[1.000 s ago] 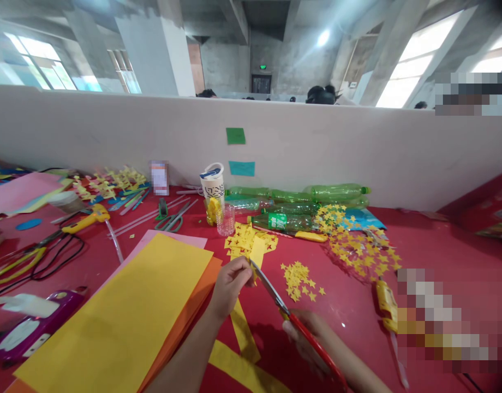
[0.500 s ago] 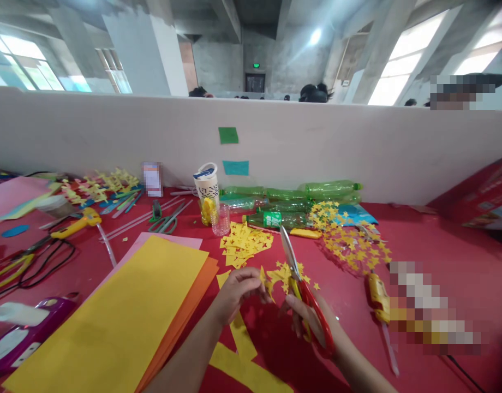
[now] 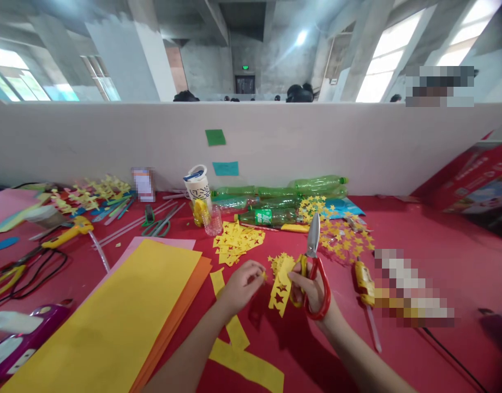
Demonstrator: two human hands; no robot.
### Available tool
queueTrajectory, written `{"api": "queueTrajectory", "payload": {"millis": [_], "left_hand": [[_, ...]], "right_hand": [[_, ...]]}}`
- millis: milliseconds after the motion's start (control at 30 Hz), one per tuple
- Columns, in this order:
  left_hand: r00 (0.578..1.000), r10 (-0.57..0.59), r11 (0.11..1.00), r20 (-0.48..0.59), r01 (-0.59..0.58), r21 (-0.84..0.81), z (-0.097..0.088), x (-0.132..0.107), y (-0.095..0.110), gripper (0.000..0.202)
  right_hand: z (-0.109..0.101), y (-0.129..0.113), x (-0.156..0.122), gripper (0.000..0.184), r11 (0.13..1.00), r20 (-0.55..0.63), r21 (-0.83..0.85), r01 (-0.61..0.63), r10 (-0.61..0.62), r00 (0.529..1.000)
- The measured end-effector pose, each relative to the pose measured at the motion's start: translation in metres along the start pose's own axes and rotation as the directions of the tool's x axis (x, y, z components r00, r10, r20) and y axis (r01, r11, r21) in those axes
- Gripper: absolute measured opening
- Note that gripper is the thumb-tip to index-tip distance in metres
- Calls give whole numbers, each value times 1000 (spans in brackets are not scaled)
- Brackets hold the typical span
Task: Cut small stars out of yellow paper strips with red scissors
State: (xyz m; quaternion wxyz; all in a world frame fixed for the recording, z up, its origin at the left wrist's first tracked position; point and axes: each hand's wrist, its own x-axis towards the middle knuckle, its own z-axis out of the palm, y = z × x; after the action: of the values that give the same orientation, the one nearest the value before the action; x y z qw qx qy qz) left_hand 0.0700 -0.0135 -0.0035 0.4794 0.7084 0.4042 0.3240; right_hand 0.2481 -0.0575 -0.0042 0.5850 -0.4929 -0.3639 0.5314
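My right hand (image 3: 310, 292) grips red-handled scissors (image 3: 314, 262), blades shut and pointing up and away. The same hand pinches a yellow paper strip (image 3: 280, 286) with star-shaped holes, which hangs down from the fingers. My left hand (image 3: 243, 281) is just left of the strip, fingertips pinched on a tiny yellow piece I cannot make out clearly. Both hands hover over the red table (image 3: 418, 229). A small pile of cut yellow stars (image 3: 278, 261) lies right behind the strip.
A stack of yellow, orange and pink sheets (image 3: 124, 311) fills the near left. Yellow offcut strips (image 3: 243, 360) lie below my hands. Punched scraps (image 3: 234, 243), green bottles (image 3: 284, 196), a cup (image 3: 197, 188), scattered stars (image 3: 341, 232) and glue guns (image 3: 363, 278) surround them. A white partition (image 3: 112, 136) stands behind.
My right hand swung the scissors from cutting toward the left to upright, and took the star-holed strip. My left hand let go of the strip and now pinches a small piece.
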Motion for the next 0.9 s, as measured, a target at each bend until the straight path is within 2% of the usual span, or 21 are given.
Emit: {"api": "queueTrajectory", "payload": {"millis": [67,167,300,367,467,533,633,733,800,900], "left_hand": [[999,44,989,14,-46,138,2,4,0,17],[991,109,962,75,-125,243,6,9,1,20],[992,126,952,1,-122,281,9,13,3,27],[997,72,982,-8,-70,174,10,11,7,31],[995,-30,994,99,40,-102,14,3,15,25],[990,-43,988,136,62,-143,17,-2,18,23],[997,-70,976,34,75,-204,14,-4,16,24],[982,-186,910,-35,158,-382,-1,-1,7,19],[974,-211,878,-81,152,-454,-13,1,-1,20],[964,-228,861,-136,134,-490,-21,1,-15,22]], "right_hand": [[-3,1,2,26,1000,-1,-5,15,-15,1000],[-6,4,5,25,999,3,-22,23,-23,1000],[-8,8,7,25,997,-1,-74,38,-38,999],[-7,9,5,25,993,-10,-112,40,-42,999],[-2,11,1,25,982,-40,-187,38,-47,998],[2,10,-4,25,968,-55,-246,43,-59,997],[5,2,-9,27,934,-37,-352,70,-89,995],[-2,-11,-8,33,867,-23,-488,97,-124,992],[-10,-21,-4,34,798,-14,-592,113,-150,989],[-18,-34,4,35,648,38,-744,163,-203,979]]}}
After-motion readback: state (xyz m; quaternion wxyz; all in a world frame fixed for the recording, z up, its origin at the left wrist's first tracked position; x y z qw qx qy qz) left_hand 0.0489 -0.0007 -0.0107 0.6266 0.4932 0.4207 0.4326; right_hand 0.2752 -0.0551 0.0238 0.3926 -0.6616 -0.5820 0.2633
